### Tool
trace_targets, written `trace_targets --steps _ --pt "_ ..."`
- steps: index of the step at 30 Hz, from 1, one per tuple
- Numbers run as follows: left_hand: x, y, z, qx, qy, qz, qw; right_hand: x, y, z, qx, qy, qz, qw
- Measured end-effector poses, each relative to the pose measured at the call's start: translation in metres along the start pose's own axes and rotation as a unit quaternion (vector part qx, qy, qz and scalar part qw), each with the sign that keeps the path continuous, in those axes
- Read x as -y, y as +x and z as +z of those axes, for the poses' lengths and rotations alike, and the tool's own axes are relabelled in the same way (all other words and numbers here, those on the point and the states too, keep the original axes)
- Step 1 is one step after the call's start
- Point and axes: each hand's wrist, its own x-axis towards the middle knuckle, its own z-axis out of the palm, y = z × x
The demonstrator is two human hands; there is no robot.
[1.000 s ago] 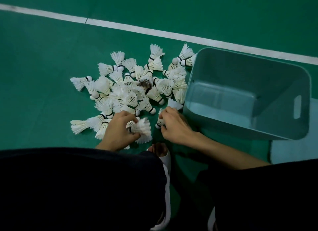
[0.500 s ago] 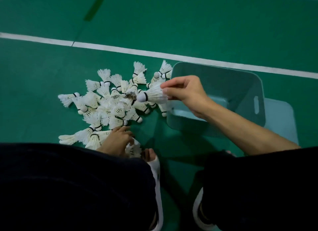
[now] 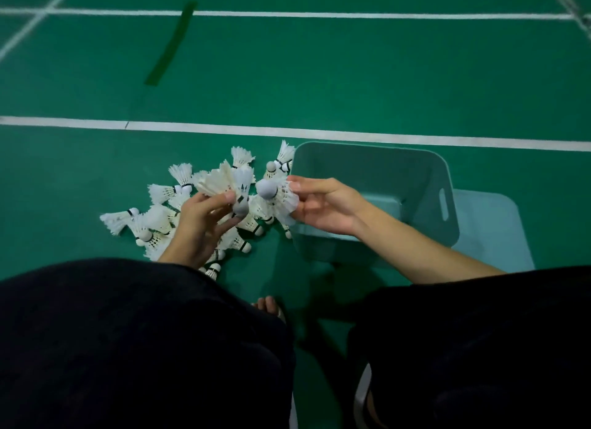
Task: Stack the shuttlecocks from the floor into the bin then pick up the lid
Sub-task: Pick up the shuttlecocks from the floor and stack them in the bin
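Observation:
Several white feather shuttlecocks (image 3: 153, 217) lie in a heap on the green court floor. My left hand (image 3: 201, 227) is raised above the heap and grips two shuttlecocks (image 3: 230, 185), corks pointing down toward me. My right hand (image 3: 323, 204) pinches one shuttlecock (image 3: 276, 195) by its feather skirt, cork pointing left toward the left hand's pair. The two held sets almost touch. The pale teal bin (image 3: 415, 172) stands just right of the heap, tilted open toward me and empty as far as I see. Its lid (image 3: 492, 230) lies flat on the floor behind and right of the bin.
White court lines (image 3: 351, 134) cross the floor beyond the heap and bin. A dark green tape strip (image 3: 171, 44) lies farther out. My dark-clothed knees (image 3: 128, 332) fill the bottom of the view, with toes in a sandal (image 3: 268, 307) between them.
My left hand has lifted from the floor with two shuttlecocks. My right hand has brought its shuttlecock left and lower, up to them. The view has tilted farther up the court.

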Motion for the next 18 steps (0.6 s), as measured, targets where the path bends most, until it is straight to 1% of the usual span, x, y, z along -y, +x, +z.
trace_targets --steps 1,2,4,5,7,10,13,16,18 --pt "-0.001 0.002 0.005 -0.007 -0.022 -0.006 1.0 -0.003 0.003 0.005 0.011 0.017 0.008 1.0" --pt "-0.002 0.003 0.01 -0.015 -0.041 -0.012 0.999 -0.005 0.005 0.011 0.037 0.024 0.015 0.999" --pt "-0.003 0.005 0.018 -0.037 -0.054 -0.021 0.998 -0.006 0.008 0.017 0.085 0.015 0.022 0.996" --pt "-0.004 0.005 0.02 -0.05 -0.043 -0.017 0.998 -0.003 0.007 0.018 0.093 0.02 0.018 0.995" --pt "-0.007 0.004 0.025 -0.072 0.011 0.026 0.997 0.006 0.007 0.015 0.074 0.045 0.0 0.996" --pt "-0.014 0.003 0.033 -0.082 0.143 0.112 0.98 0.023 0.003 0.002 0.006 0.059 -0.057 0.997" --pt "-0.019 0.007 0.04 -0.055 0.216 0.176 0.959 0.035 -0.002 -0.022 -0.121 0.003 -0.093 0.988" --pt "-0.018 0.015 0.055 -0.017 0.234 0.187 0.954 0.039 -0.004 -0.044 -0.245 -0.047 -0.105 0.963" --pt "-0.011 0.02 0.066 -0.007 0.252 0.178 0.951 0.039 -0.001 -0.057 -0.329 -0.096 -0.099 0.934"
